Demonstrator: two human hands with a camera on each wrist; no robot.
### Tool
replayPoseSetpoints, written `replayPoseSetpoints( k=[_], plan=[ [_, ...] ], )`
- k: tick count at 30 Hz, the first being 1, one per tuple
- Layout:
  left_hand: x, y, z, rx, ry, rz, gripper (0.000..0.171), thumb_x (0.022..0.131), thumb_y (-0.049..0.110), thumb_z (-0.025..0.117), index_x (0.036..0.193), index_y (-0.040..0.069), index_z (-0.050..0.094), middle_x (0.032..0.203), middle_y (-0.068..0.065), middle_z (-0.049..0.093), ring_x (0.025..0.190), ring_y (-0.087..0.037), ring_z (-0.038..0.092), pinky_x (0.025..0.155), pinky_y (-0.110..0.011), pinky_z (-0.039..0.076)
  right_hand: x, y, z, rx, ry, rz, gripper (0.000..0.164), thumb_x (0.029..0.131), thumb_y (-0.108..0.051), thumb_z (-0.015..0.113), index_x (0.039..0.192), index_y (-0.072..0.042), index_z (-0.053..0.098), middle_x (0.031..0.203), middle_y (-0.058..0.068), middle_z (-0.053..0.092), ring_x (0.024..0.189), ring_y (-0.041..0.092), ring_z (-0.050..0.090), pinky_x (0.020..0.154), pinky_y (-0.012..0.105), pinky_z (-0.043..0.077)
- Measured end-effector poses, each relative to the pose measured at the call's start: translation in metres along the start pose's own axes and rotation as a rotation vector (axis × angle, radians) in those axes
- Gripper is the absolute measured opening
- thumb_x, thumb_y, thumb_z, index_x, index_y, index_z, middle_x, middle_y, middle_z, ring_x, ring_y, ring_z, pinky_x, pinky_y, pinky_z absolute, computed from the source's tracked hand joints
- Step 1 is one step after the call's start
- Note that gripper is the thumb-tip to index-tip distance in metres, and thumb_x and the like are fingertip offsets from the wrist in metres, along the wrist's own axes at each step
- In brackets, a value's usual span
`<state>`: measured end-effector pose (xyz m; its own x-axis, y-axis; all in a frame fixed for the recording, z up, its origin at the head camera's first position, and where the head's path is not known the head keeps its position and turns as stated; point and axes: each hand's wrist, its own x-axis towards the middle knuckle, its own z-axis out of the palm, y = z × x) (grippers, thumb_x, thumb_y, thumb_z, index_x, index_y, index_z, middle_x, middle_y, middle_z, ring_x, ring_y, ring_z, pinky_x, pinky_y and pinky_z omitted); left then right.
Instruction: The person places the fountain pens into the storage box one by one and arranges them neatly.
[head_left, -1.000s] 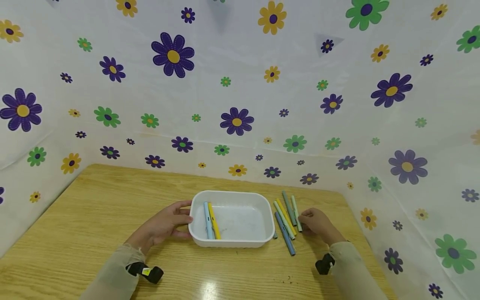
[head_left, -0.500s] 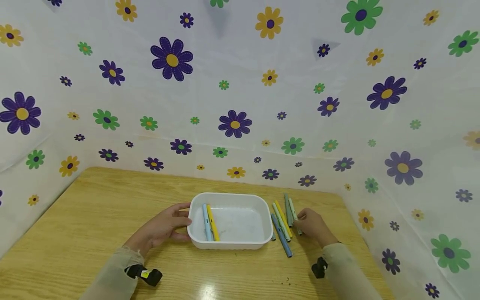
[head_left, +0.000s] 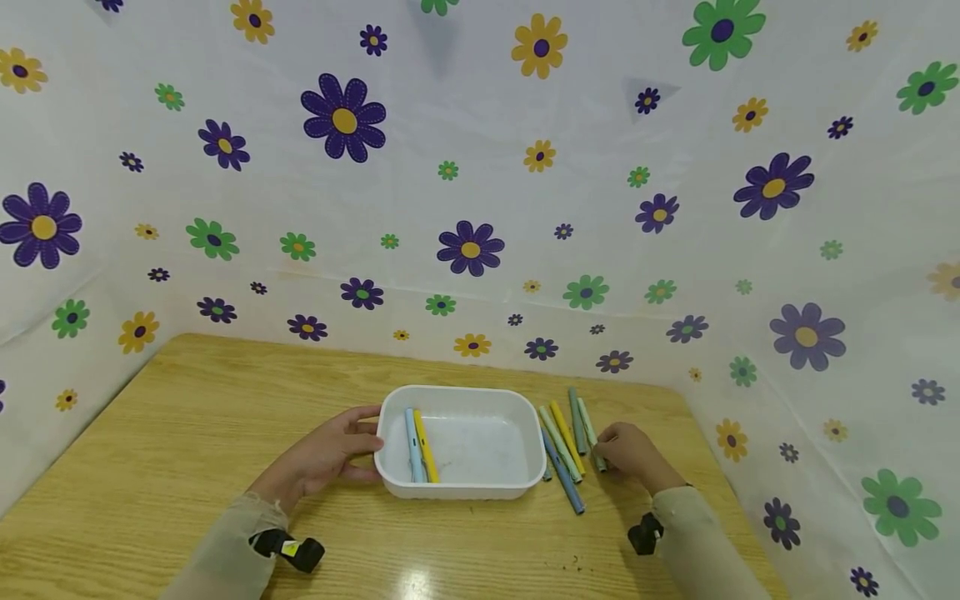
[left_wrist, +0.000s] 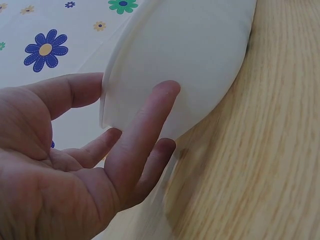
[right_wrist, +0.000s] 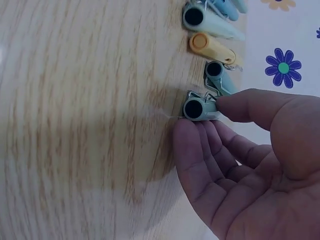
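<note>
A white rectangular tray point(head_left: 480, 492) stands on the table, with a light blue pen point(head_left: 413, 446) and a yellow pen point(head_left: 425, 446) side by side near its left end. My left hand point(head_left: 330, 446) rests against the tray's left end; in the left wrist view its fingertips touch the outer wall and rim. Right of the tray, my right hand point(head_left: 633, 454) pinches a pale green clip pen point(right_wrist: 194, 108) between thumb and fingers, close to the tabletop. Beside that pen lie a dark green pen point(head_left: 577, 421), a second yellow pen point(head_left: 567, 437) and a second pale green pen point(head_left: 555, 433).
A blue pen point(head_left: 566, 479) lies at the tray's right end, with another pen's tip point(head_left: 547, 475) partly hidden by the tray. Dark specks point(head_left: 576, 565) dot the wooden table point(head_left: 247, 417) near the front. A flowered white curtain point(head_left: 480, 125) encloses the back and sides.
The head view has shifted slightly. The loose pale green pen beside the yellow one has moved a little left, leaving a gap. The right hand stays at its pen; the left hand stays at the tray.
</note>
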<state>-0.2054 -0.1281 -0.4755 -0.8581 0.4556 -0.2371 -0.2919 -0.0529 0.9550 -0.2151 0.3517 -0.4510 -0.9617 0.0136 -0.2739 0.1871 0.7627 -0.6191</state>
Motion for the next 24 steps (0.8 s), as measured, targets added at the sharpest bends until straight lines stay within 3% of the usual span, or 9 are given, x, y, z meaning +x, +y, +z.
replayPoseSetpoints(
  k=[10, 13, 17, 20, 24],
  plan=[
    [0.0, -0.0005, -0.0003, -0.002, 0.0, 0.001, 0.075, 0.102, 0.01, 0.063, 0.163, 0.004, 0.02, 0.156, -0.034, 0.034, 0.114, -0.033, 0.068, 0.09, -0.05, 0.062, -0.0042, -0.0058, 0.001, 0.072, -0.004, 0.089, 0.015, 0.1, -0.011, 0.064, 0.093, 0.002, 0.067, 0.078, 0.009, 0.063, 0.061, 0.016, 0.056, 0.06, 0.033, 0.06],
    [-0.0008, -0.0001, -0.0002, 0.0, -0.002, -0.001, 0.075, 0.102, 0.009, 0.062, 0.163, 0.004, 0.02, 0.157, -0.035, 0.034, 0.115, -0.034, 0.067, 0.09, -0.051, 0.062, -0.005, -0.0068, 0.0031, 0.094, -0.008, 0.104, 0.021, 0.098, -0.01, 0.065, 0.078, -0.003, 0.062, 0.065, 0.002, 0.053, 0.054, 0.014, 0.046, 0.056, 0.031, 0.056],
    [-0.0014, 0.0003, -0.0006, -0.005, -0.005, 0.001, 0.074, 0.102, 0.009, 0.062, 0.163, 0.004, 0.02, 0.157, -0.035, 0.034, 0.116, -0.034, 0.067, 0.09, -0.051, 0.062, -0.0061, -0.009, 0.0043, 0.086, -0.02, 0.099, 0.043, 0.096, -0.01, 0.066, 0.059, -0.015, 0.045, 0.051, -0.005, 0.033, 0.047, 0.011, 0.029, 0.052, 0.029, 0.05],
    [-0.0012, 0.0002, -0.0009, -0.007, -0.009, 0.002, 0.074, 0.103, 0.009, 0.061, 0.163, 0.004, 0.019, 0.157, -0.035, 0.033, 0.117, -0.034, 0.067, 0.091, -0.051, 0.062, -0.0065, -0.009, 0.0039, 0.064, -0.015, 0.091, 0.048, 0.097, -0.011, 0.066, 0.057, -0.018, 0.04, 0.05, -0.006, 0.031, 0.046, 0.01, 0.029, 0.052, 0.029, 0.051],
    [-0.0007, -0.0003, -0.001, -0.002, -0.009, 0.003, 0.074, 0.103, 0.009, 0.061, 0.164, 0.004, 0.019, 0.157, -0.034, 0.034, 0.115, -0.033, 0.067, 0.09, -0.051, 0.062, -0.0058, -0.0045, 0.0024, 0.007, 0.015, 0.069, 0.043, 0.096, -0.013, 0.067, 0.06, -0.017, 0.043, 0.054, -0.006, 0.035, 0.048, 0.01, 0.034, 0.052, 0.029, 0.051]
  ],
)
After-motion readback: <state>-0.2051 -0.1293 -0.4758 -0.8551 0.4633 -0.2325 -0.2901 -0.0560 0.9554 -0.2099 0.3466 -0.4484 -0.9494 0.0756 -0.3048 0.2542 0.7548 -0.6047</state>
